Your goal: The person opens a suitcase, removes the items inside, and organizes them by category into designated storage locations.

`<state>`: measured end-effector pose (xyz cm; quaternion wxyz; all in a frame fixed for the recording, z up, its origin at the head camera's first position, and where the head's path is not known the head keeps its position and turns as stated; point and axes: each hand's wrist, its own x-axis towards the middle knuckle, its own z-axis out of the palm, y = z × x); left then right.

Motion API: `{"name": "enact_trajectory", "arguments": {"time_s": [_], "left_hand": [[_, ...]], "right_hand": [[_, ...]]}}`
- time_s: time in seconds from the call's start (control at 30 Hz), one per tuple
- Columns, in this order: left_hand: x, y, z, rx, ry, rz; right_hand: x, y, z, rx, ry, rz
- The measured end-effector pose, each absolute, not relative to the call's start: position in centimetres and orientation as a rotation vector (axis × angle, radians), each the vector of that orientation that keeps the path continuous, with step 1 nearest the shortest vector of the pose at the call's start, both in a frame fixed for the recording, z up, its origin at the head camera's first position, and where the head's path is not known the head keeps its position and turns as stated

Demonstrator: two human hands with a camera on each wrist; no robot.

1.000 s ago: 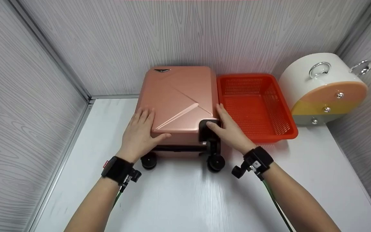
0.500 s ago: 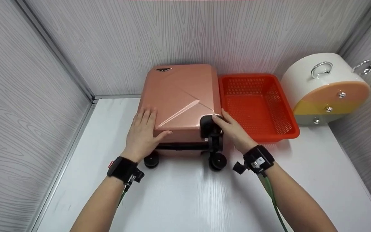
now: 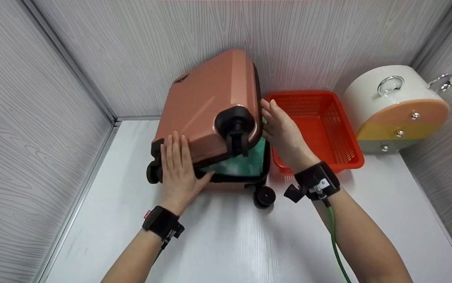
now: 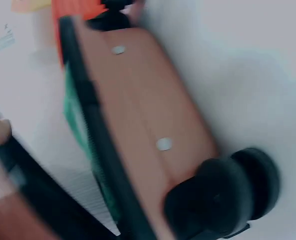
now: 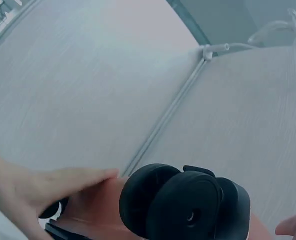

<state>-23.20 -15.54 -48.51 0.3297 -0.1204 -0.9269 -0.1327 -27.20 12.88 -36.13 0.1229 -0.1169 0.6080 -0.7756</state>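
The suitcase (image 3: pixel 210 106) lies on the white table (image 3: pixel 226 243) against the back wall, its pink upper shell raised at an angle on its left hinge side, the lower shell flat on the table. In the gap between the shells a green lining (image 3: pixel 241 163) shows. The left hand (image 3: pixel 178 169) lies flat, fingers straight and together, pressed on the near left corner of the raised shell; it grips nothing. The right hand (image 3: pixel 282 131) stands at the right edge of the raised shell, fingers extended upward along that edge and touching it; the fingers are straight, not curled round anything, as far as the head view shows. A black wheel (image 3: pixel 235 122) on the raised shell faces the camera between the two hands; the right wrist view shows it close up (image 5: pixel 185 202). A second wheel (image 3: pixel 264 196) sits on the table at the lower shell's near right corner, and another (image 3: pixel 153 172) shows at the left, just beside the left hand. The left wrist view is blurred; it shows the lower shell's side and a wheel (image 4: pixel 227 197). The red basket (image 3: pixel 328 129) stands just beside the suitcase on the right, behind the right hand. A white drum (image 3: pixel 394 106) with metal rings stands in the right corner, near the basket.
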Motion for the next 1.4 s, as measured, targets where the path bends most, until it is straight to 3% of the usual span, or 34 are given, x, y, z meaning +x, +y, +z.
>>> {"name": "enact_trajectory", "arguments": {"time_s": [0.27, 0.33, 0.5, 0.6, 0.73, 0.97, 1.4], "left_hand": [[-23.6, -18.5, -48.7, -0.18, -2.223, -0.527], [-23.3, -19.5, -48.5, -0.156, -2.216, -0.626], [-23.3, -22.1, -47.7, -0.015, -2.202, -0.965], [-23.4, -23.4, -47.2, 0.059, -2.142, -1.154], [-22.9, -24.8, -45.7, 0.17, -2.079, -1.389], [-21.9, -27.3, -44.5, 0.478, -1.995, -1.754], [-22.9, -31.3, -48.9, 0.601, -1.428, -2.317]], "right_hand": [[-26.1, 10.3, -36.1, -0.79, 1.827, -2.211], [-26.0, 10.7, -37.9, -0.874, 2.175, -1.933], [-25.7, 12.8, -45.5, -1.236, 2.944, -0.752], [-25.5, 14.1, -49.7, -1.407, 3.052, -0.473], [-25.5, 14.8, -52.6, -1.453, 3.127, -0.461], [-25.7, 14.6, -53.7, -1.491, 3.152, -0.508], [-25.7, 14.6, -54.1, -1.505, 3.17, -0.499]]}}
